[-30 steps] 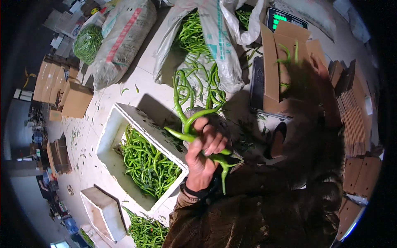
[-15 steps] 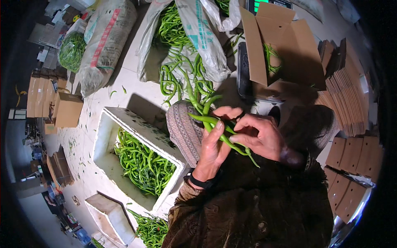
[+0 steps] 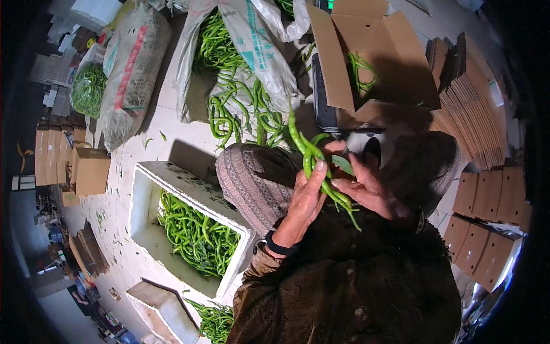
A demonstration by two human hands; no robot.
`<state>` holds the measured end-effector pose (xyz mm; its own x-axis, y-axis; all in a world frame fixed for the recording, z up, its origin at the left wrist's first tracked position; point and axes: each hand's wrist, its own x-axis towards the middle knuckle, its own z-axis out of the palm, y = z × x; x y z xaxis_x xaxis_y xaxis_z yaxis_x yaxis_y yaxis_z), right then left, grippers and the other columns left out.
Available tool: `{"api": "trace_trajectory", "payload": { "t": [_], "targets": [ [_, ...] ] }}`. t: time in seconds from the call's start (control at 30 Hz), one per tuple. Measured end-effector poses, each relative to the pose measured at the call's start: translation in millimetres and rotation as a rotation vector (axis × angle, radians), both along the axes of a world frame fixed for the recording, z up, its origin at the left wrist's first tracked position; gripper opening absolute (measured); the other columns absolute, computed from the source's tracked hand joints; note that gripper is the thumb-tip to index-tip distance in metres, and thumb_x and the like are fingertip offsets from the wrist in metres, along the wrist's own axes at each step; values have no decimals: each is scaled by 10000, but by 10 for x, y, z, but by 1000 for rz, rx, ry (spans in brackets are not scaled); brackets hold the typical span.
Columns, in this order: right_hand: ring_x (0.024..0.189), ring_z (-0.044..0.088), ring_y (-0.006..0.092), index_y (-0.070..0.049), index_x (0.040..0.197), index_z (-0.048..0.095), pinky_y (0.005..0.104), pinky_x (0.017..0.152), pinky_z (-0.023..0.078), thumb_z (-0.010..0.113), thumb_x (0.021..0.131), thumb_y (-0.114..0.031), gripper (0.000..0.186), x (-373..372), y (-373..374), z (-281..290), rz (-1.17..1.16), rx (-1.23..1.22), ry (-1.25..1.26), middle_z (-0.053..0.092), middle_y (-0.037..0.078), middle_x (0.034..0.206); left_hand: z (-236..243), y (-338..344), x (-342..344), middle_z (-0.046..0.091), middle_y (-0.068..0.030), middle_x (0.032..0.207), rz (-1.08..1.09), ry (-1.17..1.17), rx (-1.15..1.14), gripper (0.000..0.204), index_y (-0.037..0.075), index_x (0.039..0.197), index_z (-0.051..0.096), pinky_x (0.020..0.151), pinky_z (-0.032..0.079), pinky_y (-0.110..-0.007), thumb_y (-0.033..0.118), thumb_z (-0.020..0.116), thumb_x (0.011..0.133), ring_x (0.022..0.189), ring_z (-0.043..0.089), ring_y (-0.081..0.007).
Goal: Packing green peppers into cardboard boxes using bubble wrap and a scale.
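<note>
My left hand (image 3: 306, 198) is closed around a few long green chili peppers (image 3: 309, 155), with the thumb pressed over them. Their tips stick out above and below the grip. Close beside it is my right hand (image 3: 372, 189), its fingers bent at a green leaf (image 3: 342, 165) next to the peppers. Some fingertips are hidden behind the leaf and the peppers. Under the hands lies my knee in patterned trousers (image 3: 252, 180). Past it, loose green chili peppers (image 3: 232, 109) spill from a white plastic sack (image 3: 263, 51) onto the floor.
To the left, a white foam box (image 3: 189, 172) holds many green chilies. An open cardboard box (image 3: 395, 63) with a few chilies stands at the far right. Flattened cartons (image 3: 470, 109) are stacked at the right. A full woven sack (image 3: 137, 74) lies at the far left.
The view has shifted a little. The peppers in my left hand have turned more upright and been drawn together. A leaf now shows at my right fingers, which have moved slightly away from the peppers.
</note>
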<state>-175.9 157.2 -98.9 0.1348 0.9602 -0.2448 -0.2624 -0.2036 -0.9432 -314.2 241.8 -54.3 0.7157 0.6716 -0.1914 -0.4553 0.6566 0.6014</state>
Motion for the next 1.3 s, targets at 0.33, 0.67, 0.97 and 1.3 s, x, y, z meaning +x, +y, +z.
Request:
{"api": "trace_trajectory", "payload": {
  "t": [0.33,0.67,0.97,1.3],
  "targets": [
    [834,593,180,-44,1408,299,312,711,490,542,933,-155,546,328,-273,144,-133,-186,-277,567,135,1048,-303,10,-12,510,-96,1345,133,205,-101,435,-4,1369,456,1055,361,-344,128,553,966,1240,471,-190],
    [899,541,72,-2,1119,604,236,782,449,698,888,-243,347,30,168,644,-60,-108,-270,617,-10,967,-620,-309,143,440,-170,1379,65,794,1147,854,-34,1474,187,1011,404,-326,2,660,764,1246,474,-255],
    [1144,574,301,39,1261,491,435,1012,438,526,970,-267,424,545,509,480,1,-92,373,577,158,1188,34,-216,-514,648,-127,1121,289,521,390,332,-22,1258,520,941,463,-316,24,565,932,1020,609,-180],
    [1136,562,345,54,1291,456,495,1008,426,570,934,-340,544,661,808,674,11,31,531,569,228,1203,51,261,-1102,621,-113,861,600,165,236,281,-23,1179,537,720,468,-296,25,538,902,756,570,-178]
  ]
}}
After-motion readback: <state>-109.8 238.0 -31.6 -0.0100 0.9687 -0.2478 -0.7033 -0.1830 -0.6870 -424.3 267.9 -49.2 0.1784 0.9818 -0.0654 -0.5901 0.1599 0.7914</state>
